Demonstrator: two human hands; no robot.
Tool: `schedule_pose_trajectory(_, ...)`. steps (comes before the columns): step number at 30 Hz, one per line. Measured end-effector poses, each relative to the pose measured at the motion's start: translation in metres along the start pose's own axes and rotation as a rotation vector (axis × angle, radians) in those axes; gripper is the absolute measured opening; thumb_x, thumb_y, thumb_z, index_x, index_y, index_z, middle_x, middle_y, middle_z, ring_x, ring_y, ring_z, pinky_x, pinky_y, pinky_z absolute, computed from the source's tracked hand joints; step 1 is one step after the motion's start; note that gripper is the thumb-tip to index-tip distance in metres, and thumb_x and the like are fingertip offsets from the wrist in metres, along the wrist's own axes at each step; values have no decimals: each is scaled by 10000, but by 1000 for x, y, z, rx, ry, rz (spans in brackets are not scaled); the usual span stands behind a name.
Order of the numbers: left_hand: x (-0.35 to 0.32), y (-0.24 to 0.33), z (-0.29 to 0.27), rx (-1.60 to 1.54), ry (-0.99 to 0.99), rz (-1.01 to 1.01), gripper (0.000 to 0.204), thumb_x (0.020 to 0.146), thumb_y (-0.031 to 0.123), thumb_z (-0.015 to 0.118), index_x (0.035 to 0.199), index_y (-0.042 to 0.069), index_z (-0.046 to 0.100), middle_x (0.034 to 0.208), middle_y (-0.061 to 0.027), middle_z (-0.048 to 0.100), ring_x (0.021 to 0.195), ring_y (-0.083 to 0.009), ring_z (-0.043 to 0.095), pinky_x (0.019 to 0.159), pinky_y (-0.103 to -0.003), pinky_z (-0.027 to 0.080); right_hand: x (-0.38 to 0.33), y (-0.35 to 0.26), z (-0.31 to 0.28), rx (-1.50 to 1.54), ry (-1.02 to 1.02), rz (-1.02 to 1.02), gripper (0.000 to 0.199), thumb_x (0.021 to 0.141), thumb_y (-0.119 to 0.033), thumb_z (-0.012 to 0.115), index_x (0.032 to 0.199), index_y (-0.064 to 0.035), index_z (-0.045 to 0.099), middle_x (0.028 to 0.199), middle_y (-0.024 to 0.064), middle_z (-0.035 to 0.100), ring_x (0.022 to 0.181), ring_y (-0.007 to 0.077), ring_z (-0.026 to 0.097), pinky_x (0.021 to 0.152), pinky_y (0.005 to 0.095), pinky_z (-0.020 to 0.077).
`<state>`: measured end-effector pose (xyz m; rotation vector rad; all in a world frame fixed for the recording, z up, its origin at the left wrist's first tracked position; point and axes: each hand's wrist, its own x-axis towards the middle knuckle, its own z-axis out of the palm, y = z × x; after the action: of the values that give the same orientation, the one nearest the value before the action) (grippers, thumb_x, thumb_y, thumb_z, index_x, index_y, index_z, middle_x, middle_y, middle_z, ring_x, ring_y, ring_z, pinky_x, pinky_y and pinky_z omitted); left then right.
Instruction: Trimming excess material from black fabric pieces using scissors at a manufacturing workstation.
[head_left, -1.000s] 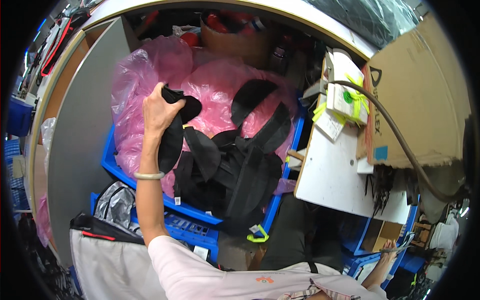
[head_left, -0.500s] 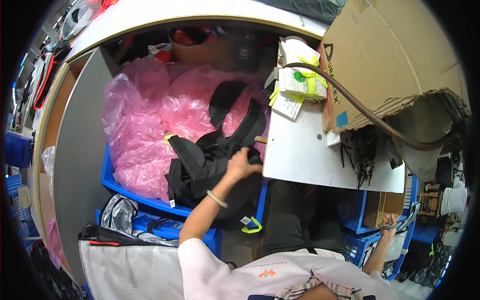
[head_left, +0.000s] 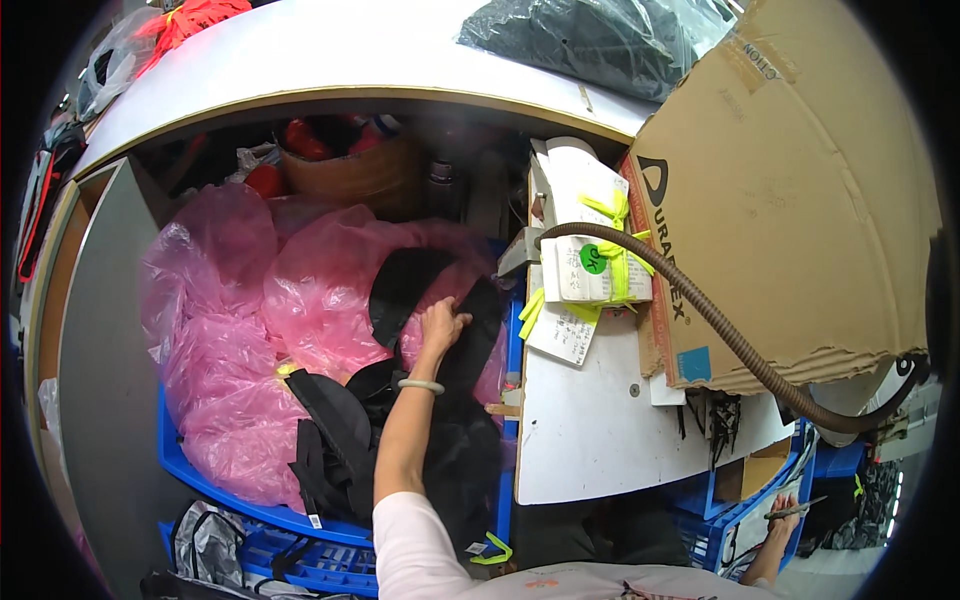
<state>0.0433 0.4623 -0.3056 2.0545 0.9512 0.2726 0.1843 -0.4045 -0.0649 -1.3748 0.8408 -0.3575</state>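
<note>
1. Two hands show in my view: my left hand (head_left: 443,325) is stretched out over the blue crate (head_left: 215,490), and my right hand (head_left: 787,510) sits low at the lower right edge of the frame.
2. My left hand has its fingers curled onto a black fabric piece (head_left: 478,335) near the crate's far right corner. It looks like a closed grasp on the cloth, with a pale bangle (head_left: 420,385) on the wrist.
3. That black piece belongs to a heap of black fabric parts (head_left: 340,440) filling the crate's right half and near edge.
4. Pink plastic bags (head_left: 250,340) bulge across the crate's left and far side, touching the black heap.
5. My right hand is closed around a thin stick-like tool (head_left: 800,507). I cannot tell what kind.
6. Just beside the crate's right edge stands a white panel (head_left: 600,430) with a dark corrugated hose (head_left: 720,330) curving across it and a big cardboard box (head_left: 790,190) above.
</note>
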Motion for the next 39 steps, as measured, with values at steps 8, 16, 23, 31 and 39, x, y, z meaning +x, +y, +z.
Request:
schedule_pose_trajectory(8,55,-1,-79,7,609,-1,157,716,192,672,828,82,681,983,-184,604,1029,-362,530,843,-450,430,6,11,33,-51,-88,81,148,818,-248,669,831,-123,592,760,19,639,673,153,650,534,228,516)
schedule_pose_trajectory(16,76,-34,-78,173,480,216,154,713,95,586,846,34,633,979,-212,627,951,-433,568,859,-494,450,-36,3,39,-53,-139,-67,194,817,-291,675,784,-127,576,712,-13,606,633,130,621,520,208,489)
schedule_pose_trajectory(23,8,56,-163,-154,856,558,140,782,6,589,742,6,454,705,-188,467,658,-397,494,581,-425,407,15,12,19,-45,-147,69,225,821,-290,676,834,-87,580,754,31,622,660,170,623,554,229,498)
schedule_pose_trajectory(31,-178,134,-251,-610,589,81,251,805,47,635,612,34,475,552,48,394,546,-45,359,489,-236,298,46,42,43,88,-338,296,159,835,-176,657,828,-31,593,782,110,655,701,232,670,570,302,582)
schedule_pose_trajectory(39,-308,-18,-46,79,565,-432,158,768,113,636,739,-16,549,808,-197,550,829,-413,561,709,-478,447,18,66,71,46,-418,333,141,839,-158,649,817,-25,606,798,119,670,734,217,680,579,299,591)
